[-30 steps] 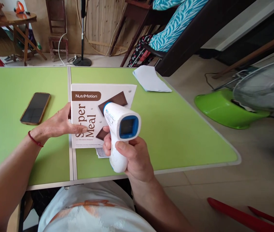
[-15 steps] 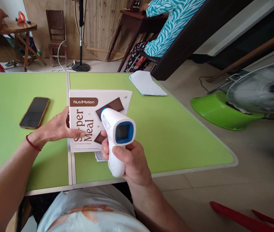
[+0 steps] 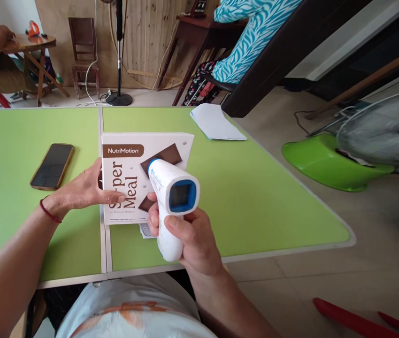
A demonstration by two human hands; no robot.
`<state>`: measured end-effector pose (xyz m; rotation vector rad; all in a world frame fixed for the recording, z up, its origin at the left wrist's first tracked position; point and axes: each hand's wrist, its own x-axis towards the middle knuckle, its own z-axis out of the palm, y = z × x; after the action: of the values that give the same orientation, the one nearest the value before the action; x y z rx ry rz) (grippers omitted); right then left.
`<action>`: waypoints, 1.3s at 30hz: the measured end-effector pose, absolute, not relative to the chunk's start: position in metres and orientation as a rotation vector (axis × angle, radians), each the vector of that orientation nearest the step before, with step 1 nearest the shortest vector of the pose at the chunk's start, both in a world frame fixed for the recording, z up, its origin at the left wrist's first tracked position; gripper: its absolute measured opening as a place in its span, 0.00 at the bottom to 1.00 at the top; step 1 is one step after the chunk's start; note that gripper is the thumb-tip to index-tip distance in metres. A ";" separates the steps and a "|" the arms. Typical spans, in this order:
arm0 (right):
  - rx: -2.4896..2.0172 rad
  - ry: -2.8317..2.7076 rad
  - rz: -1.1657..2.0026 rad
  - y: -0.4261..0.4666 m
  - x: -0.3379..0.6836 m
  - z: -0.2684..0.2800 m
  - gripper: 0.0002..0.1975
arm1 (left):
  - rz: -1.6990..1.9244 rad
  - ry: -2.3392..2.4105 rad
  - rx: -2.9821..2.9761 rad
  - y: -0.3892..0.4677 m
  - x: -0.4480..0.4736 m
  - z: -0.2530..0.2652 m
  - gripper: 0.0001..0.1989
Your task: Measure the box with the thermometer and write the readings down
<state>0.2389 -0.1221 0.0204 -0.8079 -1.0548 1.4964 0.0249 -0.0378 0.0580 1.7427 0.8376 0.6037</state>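
Observation:
My left hand grips the left edge of a white box printed "NutriMotion" and "Meal", its thumb lying across the front. The box stands tilted up above the green table, with its printed face toward me. In my right hand is a white and blue infrared thermometer, held by its handle. Its nose points at the box and its dark screen faces me; whether the nose touches the box I cannot tell. Under the box's lower edge a bit of printed paper shows.
A smartphone lies on the table to the left, and folded white paper near its far edge. Beyond sit two people, one in a blue patterned sleeve. A fan with a green base stands on the floor at right.
The whole view has shifted slightly, so everything sits a little lower and further right. Both hands keep their hold on the box and the thermometer.

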 end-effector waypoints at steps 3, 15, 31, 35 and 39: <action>-0.826 -1.066 1.495 -0.123 0.240 0.021 0.12 | 0.625 0.811 1.757 -0.037 0.024 0.058 0.31; -0.833 -1.061 1.491 -0.123 0.236 0.021 0.13 | 0.591 0.757 1.722 -0.038 0.025 0.061 0.36; -0.867 -1.048 1.471 -0.124 0.235 0.020 0.13 | 0.605 0.767 1.732 -0.038 0.024 0.060 0.38; -0.861 -1.037 1.481 -0.124 0.235 0.020 0.13 | 0.585 0.780 1.740 -0.038 0.023 0.060 0.39; -0.842 -1.050 1.498 -0.124 0.236 0.016 0.13 | 0.569 0.808 1.779 -0.037 0.021 0.059 0.39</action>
<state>0.2362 -0.1244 0.0163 -0.8425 -1.0499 1.4984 0.0211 -0.0370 0.0590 1.7791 0.8077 0.5689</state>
